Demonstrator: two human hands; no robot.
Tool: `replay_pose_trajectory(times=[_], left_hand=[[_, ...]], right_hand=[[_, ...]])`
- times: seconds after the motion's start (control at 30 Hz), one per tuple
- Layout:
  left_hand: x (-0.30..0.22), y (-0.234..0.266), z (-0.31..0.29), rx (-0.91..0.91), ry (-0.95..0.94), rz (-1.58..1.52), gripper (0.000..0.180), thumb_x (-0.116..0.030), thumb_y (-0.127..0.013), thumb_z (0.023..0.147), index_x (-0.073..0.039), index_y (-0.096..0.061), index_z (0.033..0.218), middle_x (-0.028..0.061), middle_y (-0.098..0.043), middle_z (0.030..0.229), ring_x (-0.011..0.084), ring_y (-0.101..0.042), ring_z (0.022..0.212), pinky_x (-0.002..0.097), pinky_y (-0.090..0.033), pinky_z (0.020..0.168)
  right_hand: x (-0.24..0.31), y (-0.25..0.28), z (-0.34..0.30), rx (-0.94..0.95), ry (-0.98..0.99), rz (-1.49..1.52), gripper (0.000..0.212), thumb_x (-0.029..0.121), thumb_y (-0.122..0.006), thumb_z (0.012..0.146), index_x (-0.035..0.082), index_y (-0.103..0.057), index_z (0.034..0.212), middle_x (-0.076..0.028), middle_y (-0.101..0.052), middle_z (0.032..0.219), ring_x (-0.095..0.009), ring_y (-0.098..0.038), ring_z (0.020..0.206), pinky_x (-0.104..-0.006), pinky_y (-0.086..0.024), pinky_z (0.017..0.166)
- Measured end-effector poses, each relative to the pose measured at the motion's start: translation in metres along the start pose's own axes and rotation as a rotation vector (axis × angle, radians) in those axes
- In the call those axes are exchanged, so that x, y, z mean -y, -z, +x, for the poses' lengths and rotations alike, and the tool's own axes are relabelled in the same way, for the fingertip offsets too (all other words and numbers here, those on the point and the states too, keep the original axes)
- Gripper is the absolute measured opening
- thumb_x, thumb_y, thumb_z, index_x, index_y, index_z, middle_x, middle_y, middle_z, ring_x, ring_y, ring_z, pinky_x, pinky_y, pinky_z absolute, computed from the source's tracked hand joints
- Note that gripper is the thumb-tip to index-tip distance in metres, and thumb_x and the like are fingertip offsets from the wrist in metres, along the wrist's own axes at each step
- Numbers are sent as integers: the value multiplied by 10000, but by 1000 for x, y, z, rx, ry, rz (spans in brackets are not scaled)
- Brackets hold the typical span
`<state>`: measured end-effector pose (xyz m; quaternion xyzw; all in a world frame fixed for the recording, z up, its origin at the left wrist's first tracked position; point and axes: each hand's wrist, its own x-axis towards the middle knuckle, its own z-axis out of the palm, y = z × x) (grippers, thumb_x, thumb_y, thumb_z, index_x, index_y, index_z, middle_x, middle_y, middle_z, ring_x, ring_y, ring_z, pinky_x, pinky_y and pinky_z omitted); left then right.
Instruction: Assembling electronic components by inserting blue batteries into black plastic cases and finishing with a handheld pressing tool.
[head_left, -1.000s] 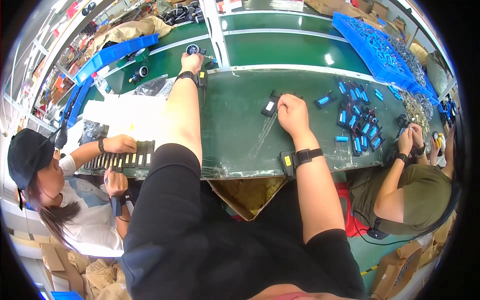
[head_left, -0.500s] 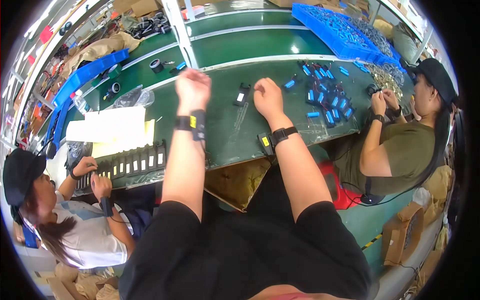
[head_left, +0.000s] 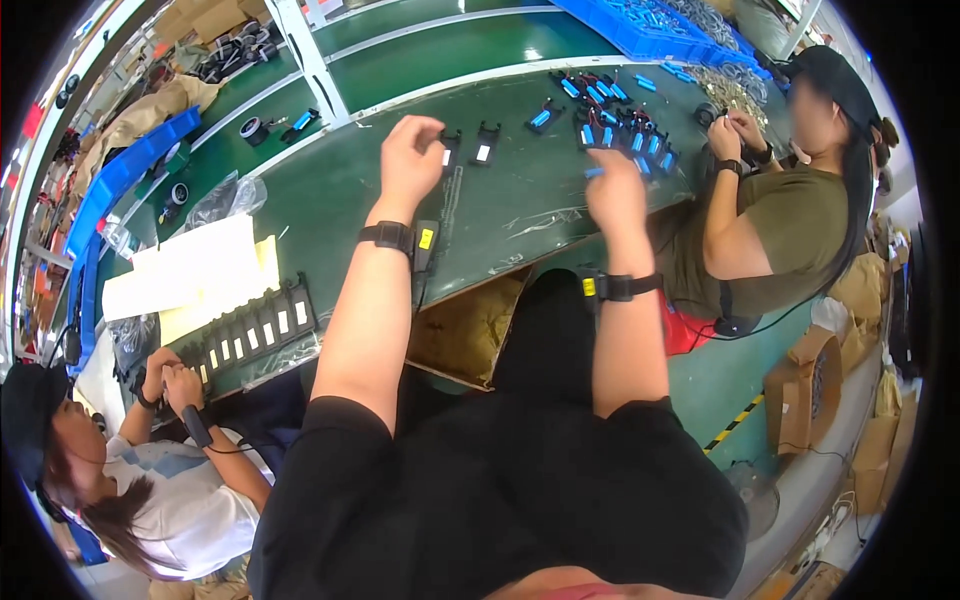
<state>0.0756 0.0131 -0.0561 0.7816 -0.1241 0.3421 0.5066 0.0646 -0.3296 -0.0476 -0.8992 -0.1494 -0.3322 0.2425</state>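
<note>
My left hand (head_left: pixel 410 165) has its fingers curled at the left edge of a small black holder (head_left: pixel 449 152) with a white label, which lies on the green bench. A second black holder (head_left: pixel 486 146) with a white label lies just right of it. Over to the right, my right hand (head_left: pixel 617 192) is closed around a small blue cylinder (head_left: pixel 593 172), whose end sticks out at the fingertips. Beside that hand is a cluster of black holders with blue cylinders (head_left: pixel 640 142) in them. One more filled holder (head_left: pixel 543 118) lies apart, to the left of the cluster.
Left, a co-worker's hands (head_left: pixel 175 380) work at a row of labelled black holders (head_left: pixel 260 328), near papers (head_left: pixel 185 265). Right, another co-worker's hands (head_left: pixel 733 135) hold something small beside a metal-parts heap (head_left: pixel 735 90). A blue tray (head_left: pixel 625 40) stands behind; a metal post (head_left: pixel 310 65) rises farther left.
My right hand has moved right, from beside the holders to the blue cylinder, uncovering a second holder. My left hand has moved right to the first holder. The whole view has shifted.
</note>
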Motion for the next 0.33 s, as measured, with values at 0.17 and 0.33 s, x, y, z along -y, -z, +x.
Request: replay_pose_trajectory(times=[0.17,0.33], left_hand=[[-7,-12,1,124,-61,128,396,75,-603,797,-47,-749,1144,101,-712,1133,273,-682,1045,367,-568,890],[-18,-7,-2,184,76,7,331,25,-636,842,-38,-751,1146,135,-709,1127,287,-721,969,385,-593,889]], right_hand=[[-22,13,3,234,59,-126,361,31,-656,923,109,-792,1248,-98,-774,1219,-371,-745,1073,-479,-610,916],[-9,8,23,427,73,-233,290,111,-766,905,122,-815,1191,-120,-770,1152,-379,-740,1059,-482,-608,904]])
